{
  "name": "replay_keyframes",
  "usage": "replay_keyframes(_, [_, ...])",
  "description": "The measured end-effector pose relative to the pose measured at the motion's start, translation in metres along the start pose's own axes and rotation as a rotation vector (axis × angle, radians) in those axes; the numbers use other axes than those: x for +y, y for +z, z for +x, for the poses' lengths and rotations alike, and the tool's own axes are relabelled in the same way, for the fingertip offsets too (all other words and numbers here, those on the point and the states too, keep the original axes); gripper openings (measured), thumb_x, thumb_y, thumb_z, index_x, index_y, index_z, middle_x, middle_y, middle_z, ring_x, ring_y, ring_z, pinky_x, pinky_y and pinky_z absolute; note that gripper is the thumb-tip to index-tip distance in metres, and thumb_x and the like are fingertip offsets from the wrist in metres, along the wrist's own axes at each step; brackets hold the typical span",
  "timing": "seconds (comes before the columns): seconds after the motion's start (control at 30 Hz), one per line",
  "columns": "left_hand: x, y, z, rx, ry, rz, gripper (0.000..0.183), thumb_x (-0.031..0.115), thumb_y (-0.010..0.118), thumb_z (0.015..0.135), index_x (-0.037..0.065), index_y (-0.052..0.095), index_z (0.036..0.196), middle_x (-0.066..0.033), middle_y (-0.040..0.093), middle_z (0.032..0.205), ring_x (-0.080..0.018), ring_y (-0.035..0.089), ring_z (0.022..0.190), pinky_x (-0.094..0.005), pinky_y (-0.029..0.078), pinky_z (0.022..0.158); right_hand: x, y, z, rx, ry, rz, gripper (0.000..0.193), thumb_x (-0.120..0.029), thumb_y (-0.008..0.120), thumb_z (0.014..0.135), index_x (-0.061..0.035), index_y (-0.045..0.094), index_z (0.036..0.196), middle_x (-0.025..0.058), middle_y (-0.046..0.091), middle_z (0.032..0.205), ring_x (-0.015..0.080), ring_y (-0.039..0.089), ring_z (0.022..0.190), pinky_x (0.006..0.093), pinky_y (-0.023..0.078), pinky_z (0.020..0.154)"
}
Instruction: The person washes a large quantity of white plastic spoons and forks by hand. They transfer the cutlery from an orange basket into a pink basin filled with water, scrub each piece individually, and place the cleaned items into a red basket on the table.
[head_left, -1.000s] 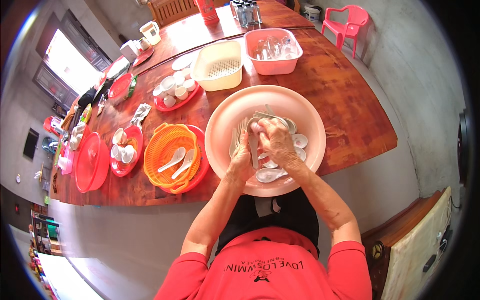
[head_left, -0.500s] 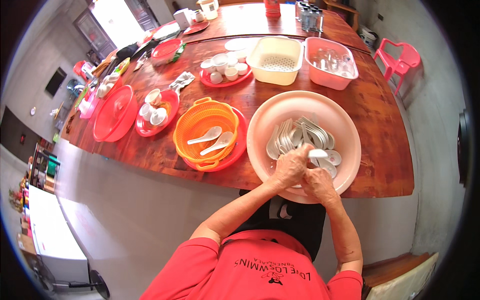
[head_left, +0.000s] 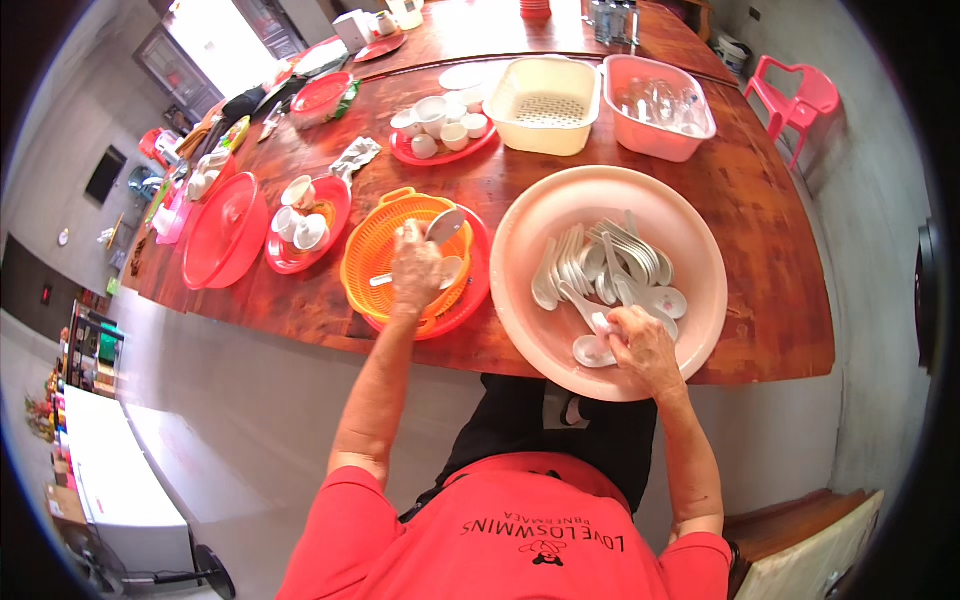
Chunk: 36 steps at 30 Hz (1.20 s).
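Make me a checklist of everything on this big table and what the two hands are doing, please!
Surface: long reddish wooden table, glossy.
Job's things: pink basin holding a heap of white soup spoons; orange colander on a red tray, more spoons inside.
Hands: left hand over the colander, holding one spoon; right hand in the basin, on a spoon at the near rim.
Clutter: red trays of small white cups, cream strainer basket, pink tub, red lid.
Cables: nothing seen.
Surroundings: pink plastic chair, grey concrete floor, bright window at far left.
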<state>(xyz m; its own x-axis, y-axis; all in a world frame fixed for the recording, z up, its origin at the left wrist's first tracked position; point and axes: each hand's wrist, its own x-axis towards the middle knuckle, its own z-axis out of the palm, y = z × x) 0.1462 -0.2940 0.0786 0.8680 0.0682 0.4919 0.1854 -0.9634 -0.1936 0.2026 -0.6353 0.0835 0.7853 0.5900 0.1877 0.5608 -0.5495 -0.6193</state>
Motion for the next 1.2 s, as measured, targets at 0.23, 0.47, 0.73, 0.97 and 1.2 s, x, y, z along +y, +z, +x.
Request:
replay_keyframes(0.23, [-0.025,0.037,-0.023,-0.406,-0.556,-0.482,0.023,0.017,0.058,0.076,0.002,0.058,0.093,-0.0200,0.062,0.086,-0.0339,0.059,0.087,-0.0430,0.045,0.079,-0.001,0.000,0.000,0.184,0.129,-0.075,0.019,-0.009,0.059,0.074,-0.0034,0.060,0.093,0.0140,0.058,0.084,0.0302,0.059,0.073,0.0394,0.046,0.068])
replay_keyframes(0.47, [0.011,-0.012,-0.002,-0.077,-0.410,-0.016,0.040,0.026,0.067,0.073,0.006,0.057,0.105,-0.0151,0.059,0.097,-0.0311,0.057,0.090,-0.0411,0.044,0.081,-0.006,-0.006,0.001,0.336,0.235,0.102,0.013,-0.011,0.057,0.080,-0.0049,0.059,0.092,0.0153,0.057,0.085,0.0332,0.058,0.075,0.0415,0.046,0.066])
replay_keyframes(0.73, [0.136,-0.026,0.024,-0.285,0.593,-0.417,0.021,0.010,0.057,0.075,0.014,0.064,0.094,-0.0036,0.057,0.092,-0.0215,0.053,0.094,-0.0349,0.043,0.081,-0.002,-0.005,0.002,0.492,0.223,0.231,0.018,-0.004,0.062,0.077,-0.0021,0.059,0.095,0.0124,0.057,0.086,0.0246,0.058,0.072,0.0351,0.047,0.065])
replay_keyframes(0.97, [0.184,-0.005,0.029,-0.288,0.825,-0.141,0.012,0.016,0.055,0.076,0.008,0.060,0.084,-0.0082,0.056,0.088,-0.0223,0.052,0.091,-0.0338,0.042,0.077,0.007,-0.003,0.002,0.494,0.275,0.359,0.017,-0.004,0.063,0.077,-0.0012,0.060,0.093,0.0124,0.058,0.086,0.0218,0.058,0.070,0.0324,0.048,0.063])
replay_keyframes(1.2, [0.176,-0.012,0.022,-0.596,0.444,-0.720,0.017,0.015,0.053,0.082,0.004,0.049,0.095,-0.0149,0.058,0.087,-0.0265,0.056,0.079,-0.0384,0.044,0.072,0.018,0.000,0.003,0.583,0.293,0.377,0.018,-0.003,0.062,0.076,-0.0006,0.058,0.093,0.0138,0.057,0.087,0.0247,0.058,0.075,0.0345,0.048,0.067])
